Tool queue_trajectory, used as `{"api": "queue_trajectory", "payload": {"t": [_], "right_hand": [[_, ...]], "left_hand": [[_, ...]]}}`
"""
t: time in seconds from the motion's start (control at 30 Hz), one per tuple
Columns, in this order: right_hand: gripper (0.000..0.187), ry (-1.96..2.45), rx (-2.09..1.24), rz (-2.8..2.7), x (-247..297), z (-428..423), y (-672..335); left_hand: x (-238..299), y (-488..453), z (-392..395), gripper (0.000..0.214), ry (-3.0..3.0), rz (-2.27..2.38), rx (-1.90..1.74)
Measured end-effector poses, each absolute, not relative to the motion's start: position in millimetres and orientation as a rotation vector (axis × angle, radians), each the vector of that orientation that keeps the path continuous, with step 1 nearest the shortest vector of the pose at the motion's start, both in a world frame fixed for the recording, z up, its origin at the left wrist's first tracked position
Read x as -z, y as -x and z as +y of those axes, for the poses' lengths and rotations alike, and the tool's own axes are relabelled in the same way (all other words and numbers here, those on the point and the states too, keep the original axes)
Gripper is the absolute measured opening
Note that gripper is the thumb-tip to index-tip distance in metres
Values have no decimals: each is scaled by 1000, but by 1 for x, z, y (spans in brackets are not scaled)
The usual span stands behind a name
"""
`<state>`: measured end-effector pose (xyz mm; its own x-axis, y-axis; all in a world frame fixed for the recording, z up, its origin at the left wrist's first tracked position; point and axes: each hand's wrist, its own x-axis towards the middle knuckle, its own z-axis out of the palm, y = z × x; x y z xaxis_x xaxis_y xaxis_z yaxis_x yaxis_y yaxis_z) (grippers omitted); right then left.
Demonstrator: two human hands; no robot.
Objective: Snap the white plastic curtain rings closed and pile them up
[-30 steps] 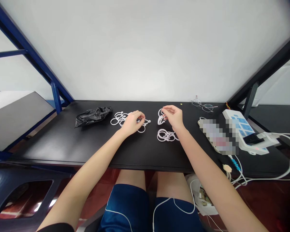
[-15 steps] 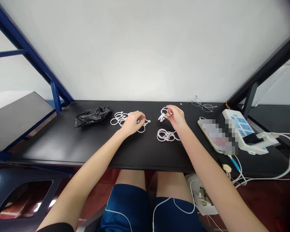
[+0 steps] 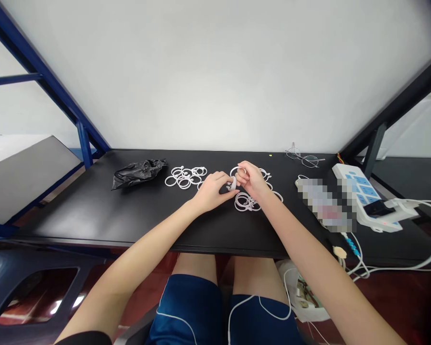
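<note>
Near the middle of the frame we see the left hand (image 3: 212, 188) and the right hand (image 3: 249, 180) brought together over the black table (image 3: 93, 211), fingertips meeting on a small white ring (image 3: 233, 182). Both hands look pinched closed on that ring, though it is so small and so covered by fingers that we cannot tell its exact shape or how much of it each hand holds. Just below the right hand a small bunch of white rings (image 3: 246, 202) lies on the table, partly hidden by the wrist, and more rings peek out behind the right hand toward the right. A looser pile of rings (image 3: 185, 176) sits to the left of the hands, apart from them. Further left lies a crumpled black plastic bag (image 3: 138, 173). At the right, a flat thing beside the power strip (image 3: 366, 196) is blurred out and we cannot make it out; white cables run off the table's right edge and are cut by the frame. A pair of glasses (image 3: 303, 157) rests near the back edge, by the plain white wall. Blue metal beams cross the upper left of the frame, a dark beam the upper right. At the bottom, blue shorts and bare knees show under the table.
</note>
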<state>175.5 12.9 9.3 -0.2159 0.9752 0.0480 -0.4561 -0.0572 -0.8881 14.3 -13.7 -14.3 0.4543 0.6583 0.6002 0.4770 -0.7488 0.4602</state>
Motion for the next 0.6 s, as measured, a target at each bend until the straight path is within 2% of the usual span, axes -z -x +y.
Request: {"api": "queue_trajectory", "payload": {"t": [0.1,0.27,0.43,0.6], "right_hand": [[39,688,-1621,-1014,-9,12,-174],[51,735,-1620,-1028,-9,12,-177],[56,789,-1591,-1036,-10,12,-180],[59,822,-1585,-1102,-11,14,-183]], "left_hand": [[18,-16,-12,16,-2277,980,-1210],[18,-13,-7,21,-1988,979,-1135],[6,-8,-7,29,-1811,901,-965],[-2,-5,-10,29,-1637,807,-884]]}}
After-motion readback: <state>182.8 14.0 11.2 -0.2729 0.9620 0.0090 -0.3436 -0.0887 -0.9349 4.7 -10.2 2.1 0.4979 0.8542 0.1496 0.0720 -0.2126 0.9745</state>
